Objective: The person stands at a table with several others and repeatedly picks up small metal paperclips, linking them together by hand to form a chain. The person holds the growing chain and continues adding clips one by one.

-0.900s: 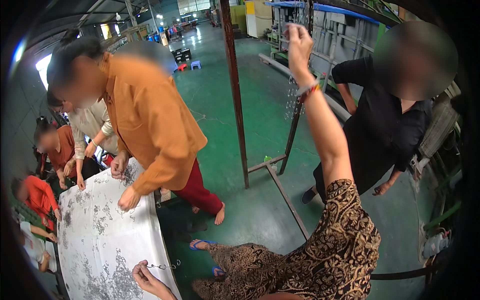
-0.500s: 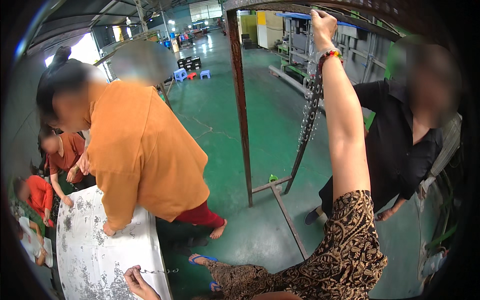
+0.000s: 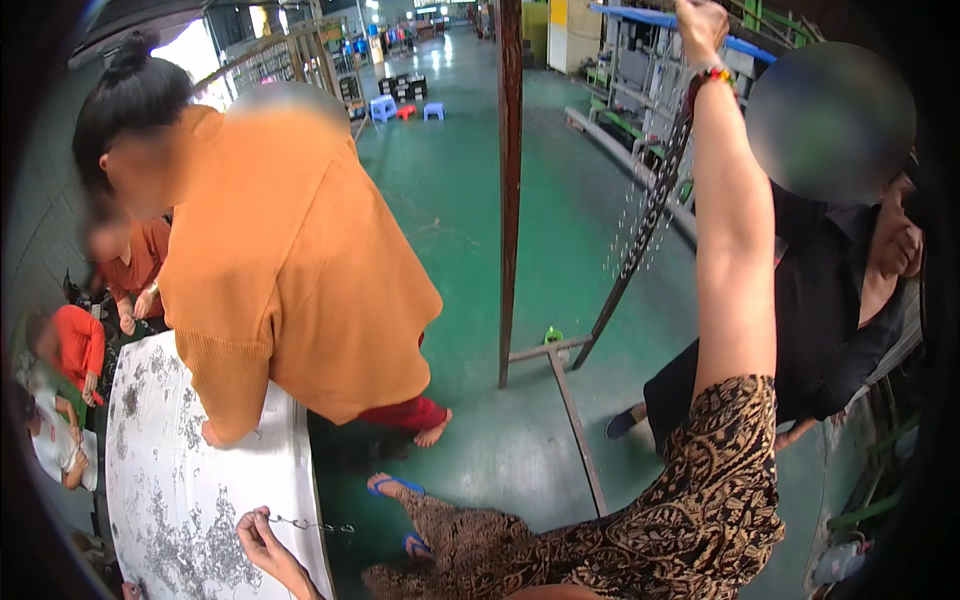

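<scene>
My left hand [image 3: 268, 548] is low over the white table [image 3: 285, 470], its thumb and fingers pinched on a short strand of linked dark metal hooks [image 3: 303, 523]. The free end of the strand sticks out to the right, past the table edge. High at the upper right, my raised right hand [image 3: 703, 30] has its fingers curled closed. What lies in them is hidden. Below its wrist, strands of small metal hooks [image 3: 640, 235] hang beside the slanting leg of a dark metal rack [image 3: 510, 200]. Heaps of loose dark hooks [image 3: 200, 535] spread across the table.
A person in an orange top [image 3: 290, 240] leans over the table at left, with several others beyond. Someone in black [image 3: 820, 300] stands close on my right. The rack's foot bar [image 3: 575, 425] crosses the green floor. Small stools [image 3: 383, 108] and black crates [image 3: 403, 88] stand farther back.
The view has shifted, and the rack's top bar has left the picture. My right hand remains raised and closed. My left hand still pinches the strand, which now shows more clearly over the table.
</scene>
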The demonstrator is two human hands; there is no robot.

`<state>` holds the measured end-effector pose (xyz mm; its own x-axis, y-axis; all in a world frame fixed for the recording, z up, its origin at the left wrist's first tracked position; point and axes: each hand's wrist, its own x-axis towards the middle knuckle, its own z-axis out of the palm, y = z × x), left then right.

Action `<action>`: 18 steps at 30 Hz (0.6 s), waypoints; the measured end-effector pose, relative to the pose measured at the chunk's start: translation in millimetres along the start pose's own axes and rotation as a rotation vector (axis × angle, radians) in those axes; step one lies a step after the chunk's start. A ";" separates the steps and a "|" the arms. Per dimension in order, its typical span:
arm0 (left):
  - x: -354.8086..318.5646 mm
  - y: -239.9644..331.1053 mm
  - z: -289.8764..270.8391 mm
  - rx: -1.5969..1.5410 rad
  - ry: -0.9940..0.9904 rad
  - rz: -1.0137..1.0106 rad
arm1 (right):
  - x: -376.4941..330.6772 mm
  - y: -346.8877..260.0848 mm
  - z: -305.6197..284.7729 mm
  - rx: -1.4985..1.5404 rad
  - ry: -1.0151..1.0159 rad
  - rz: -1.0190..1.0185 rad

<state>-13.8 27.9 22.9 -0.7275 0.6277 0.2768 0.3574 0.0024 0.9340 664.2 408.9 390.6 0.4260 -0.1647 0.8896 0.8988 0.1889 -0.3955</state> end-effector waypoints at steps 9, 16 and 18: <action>-7.2 -20.3 -12.5 -0.080 -0.021 0.097 | 24.4 -10.6 -8.2 -0.015 -0.128 -0.099; -10.3 -10.1 -18.0 -0.059 0.033 0.037 | 6.9 -0.9 -15.7 0.260 -0.352 0.102; -12.3 -7.2 -22.0 0.067 0.036 0.061 | -13.3 -3.2 -38.7 0.370 -0.491 -0.001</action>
<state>-20.4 3.1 17.7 -0.7237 0.5998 0.3414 0.4388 0.0180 0.8984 659.7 373.0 371.2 0.2493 0.2835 0.9260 0.7666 0.5266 -0.3676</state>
